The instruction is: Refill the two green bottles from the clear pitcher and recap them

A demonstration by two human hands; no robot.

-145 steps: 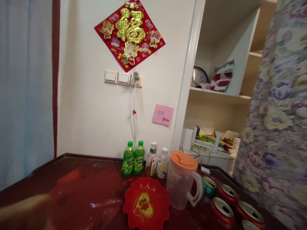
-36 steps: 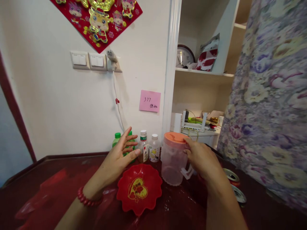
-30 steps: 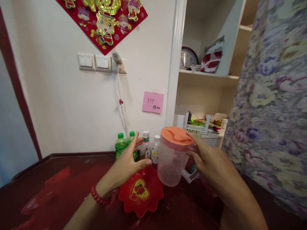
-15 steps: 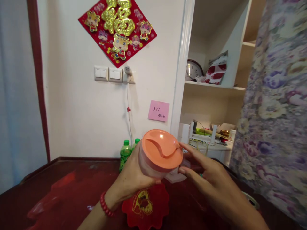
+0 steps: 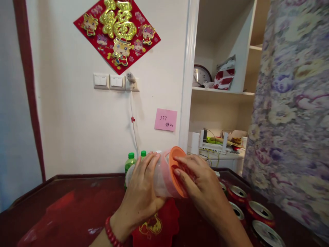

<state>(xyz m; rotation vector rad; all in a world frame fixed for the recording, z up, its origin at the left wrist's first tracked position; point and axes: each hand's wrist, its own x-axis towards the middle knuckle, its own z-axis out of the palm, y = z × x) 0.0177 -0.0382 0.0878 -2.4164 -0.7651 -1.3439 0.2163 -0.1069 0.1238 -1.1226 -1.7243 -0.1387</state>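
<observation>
A translucent plastic jug (image 5: 160, 176) is held tilted on its side above the table, its round orange lid (image 5: 178, 188) turned to the right. My left hand (image 5: 141, 187), with a red bead bracelet at the wrist, is wrapped around the jug's body. My right hand (image 5: 202, 180) is on the lid's face, thumb and fingers closed at its raised grip. The lid still sits on the jug's mouth. Beneath both hands lies a red scalloped mat (image 5: 154, 228) with a gold design, partly covered by my left hand.
Green-capped bottles (image 5: 131, 160) stand behind my left hand near the wall. Several opened drink cans (image 5: 260, 211) are grouped on the right of the dark red table (image 5: 77, 212). A shelf with a white router (image 5: 213, 145) is beyond, beside a floral curtain (image 5: 288, 120).
The jug has tipped over so its lid faces right instead of up. My right hand has moved from the jug's right side onto the lid. The cans have come into view.
</observation>
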